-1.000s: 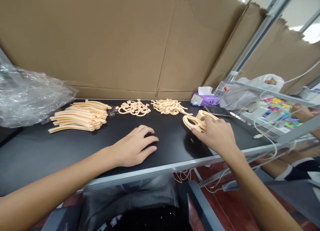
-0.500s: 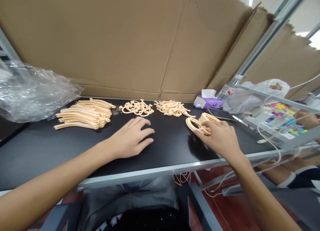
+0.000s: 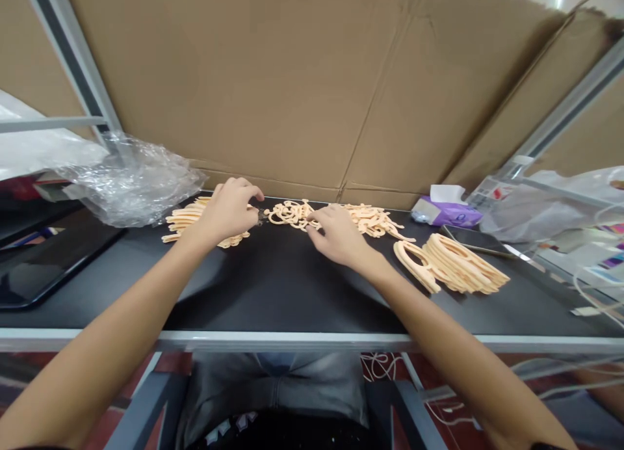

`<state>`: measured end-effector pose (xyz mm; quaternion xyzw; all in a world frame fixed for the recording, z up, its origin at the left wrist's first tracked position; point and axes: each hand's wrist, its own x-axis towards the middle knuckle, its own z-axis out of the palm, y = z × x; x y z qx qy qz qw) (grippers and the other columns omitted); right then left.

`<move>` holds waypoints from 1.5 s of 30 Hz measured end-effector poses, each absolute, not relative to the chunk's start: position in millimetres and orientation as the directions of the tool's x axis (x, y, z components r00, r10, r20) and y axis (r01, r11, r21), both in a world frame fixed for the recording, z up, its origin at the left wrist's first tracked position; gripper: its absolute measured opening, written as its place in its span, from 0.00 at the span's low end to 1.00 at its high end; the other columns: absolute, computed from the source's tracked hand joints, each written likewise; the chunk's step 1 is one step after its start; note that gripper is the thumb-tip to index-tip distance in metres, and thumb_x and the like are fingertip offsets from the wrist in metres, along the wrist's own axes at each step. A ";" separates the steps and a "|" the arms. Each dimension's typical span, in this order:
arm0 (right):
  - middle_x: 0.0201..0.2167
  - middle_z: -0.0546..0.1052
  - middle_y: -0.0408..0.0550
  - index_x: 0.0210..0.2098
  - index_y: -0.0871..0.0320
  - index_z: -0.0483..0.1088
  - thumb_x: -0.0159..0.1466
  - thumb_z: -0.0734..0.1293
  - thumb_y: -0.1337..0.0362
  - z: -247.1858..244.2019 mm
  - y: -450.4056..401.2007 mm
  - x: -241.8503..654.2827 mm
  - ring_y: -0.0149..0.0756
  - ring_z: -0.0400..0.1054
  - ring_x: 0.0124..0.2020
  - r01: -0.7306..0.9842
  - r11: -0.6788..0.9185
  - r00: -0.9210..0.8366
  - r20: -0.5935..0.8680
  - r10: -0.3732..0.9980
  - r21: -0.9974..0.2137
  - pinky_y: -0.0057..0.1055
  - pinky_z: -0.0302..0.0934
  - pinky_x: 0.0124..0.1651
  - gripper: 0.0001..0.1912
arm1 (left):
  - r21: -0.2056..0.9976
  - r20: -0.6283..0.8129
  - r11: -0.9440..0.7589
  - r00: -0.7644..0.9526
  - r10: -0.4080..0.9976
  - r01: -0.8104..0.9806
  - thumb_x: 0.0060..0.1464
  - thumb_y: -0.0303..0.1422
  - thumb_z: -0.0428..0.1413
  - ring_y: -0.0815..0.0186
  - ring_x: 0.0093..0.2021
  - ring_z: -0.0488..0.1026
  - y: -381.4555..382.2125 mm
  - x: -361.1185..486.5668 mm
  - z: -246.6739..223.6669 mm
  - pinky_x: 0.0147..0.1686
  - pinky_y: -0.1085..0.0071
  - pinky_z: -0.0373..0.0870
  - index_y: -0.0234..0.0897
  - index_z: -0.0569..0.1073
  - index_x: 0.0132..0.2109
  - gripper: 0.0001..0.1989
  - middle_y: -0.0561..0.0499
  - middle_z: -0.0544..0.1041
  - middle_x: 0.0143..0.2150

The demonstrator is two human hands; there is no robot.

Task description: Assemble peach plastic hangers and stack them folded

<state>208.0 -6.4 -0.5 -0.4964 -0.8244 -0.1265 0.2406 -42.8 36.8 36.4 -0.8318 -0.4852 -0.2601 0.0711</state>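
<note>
Left hand: your left hand sits at upper centre-left of the frame, fingers curled down over the right end of the pile of long curved strips; whether it has pinched a strip, you cannot tell.
Right hand: your right hand lies just right of centre, fingers loosely bent and fingertips touching the near edge of the pile of small rings; nothing is visibly gripped.
Ring pile: on the black table, at its far edge, between your two hands.
Hooked pieces: a second peach heap, just right of your right hand, against the cardboard wall.
Large loops: a fanned stack at centre right, well apart from both hands.
Plastic bag: crumpled clear film, upper left, beside the strips.
Tissue pack: purple, upper right, with a phone near it.
</note>
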 end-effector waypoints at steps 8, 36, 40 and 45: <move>0.42 0.79 0.56 0.42 0.59 0.75 0.69 0.60 0.64 -27.4 -9.8 209.2 0.48 0.66 0.47 0.857 0.515 -0.438 0.484 0.758 -0.031 0.45 0.58 0.52 0.12 | 0.139 -0.033 -0.467 0.476 0.879 0.873 0.38 0.34 0.57 0.56 0.42 0.75 33.0 -77.3 65.5 0.43 0.65 0.67 0.47 0.79 0.44 0.21 0.52 0.80 0.44; 0.41 0.79 0.53 0.39 0.58 0.76 0.68 0.61 0.65 -19.8 -17.1 165.3 0.45 0.66 0.46 0.750 0.657 -0.533 0.516 0.671 -0.079 0.43 0.59 0.55 0.10 | 0.350 0.206 -0.516 0.473 0.856 0.782 0.44 0.39 0.56 0.59 0.45 0.74 34.4 -110.1 53.1 0.45 0.68 0.68 0.39 0.75 0.41 0.16 0.50 0.78 0.43; 0.41 0.78 0.53 0.39 0.57 0.75 0.69 0.62 0.61 -10.4 -11.0 119.6 0.44 0.65 0.48 0.706 0.699 -0.530 0.570 0.628 -0.114 0.43 0.59 0.56 0.11 | 0.354 0.422 -0.496 0.338 0.841 0.793 0.51 0.44 0.52 0.58 0.45 0.73 38.3 -128.0 36.2 0.50 0.64 0.67 0.37 0.76 0.40 0.17 0.47 0.78 0.43; 0.45 0.76 0.56 0.38 0.58 0.76 0.67 0.65 0.55 -5.2 2.8 72.2 0.49 0.62 0.49 0.741 0.652 -0.467 0.578 0.670 -0.157 0.47 0.60 0.52 0.13 | 0.306 0.598 -0.491 0.237 0.766 0.816 0.58 0.42 0.46 0.59 0.44 0.72 45.1 -130.3 26.8 0.50 0.64 0.67 0.36 0.76 0.38 0.17 0.45 0.79 0.41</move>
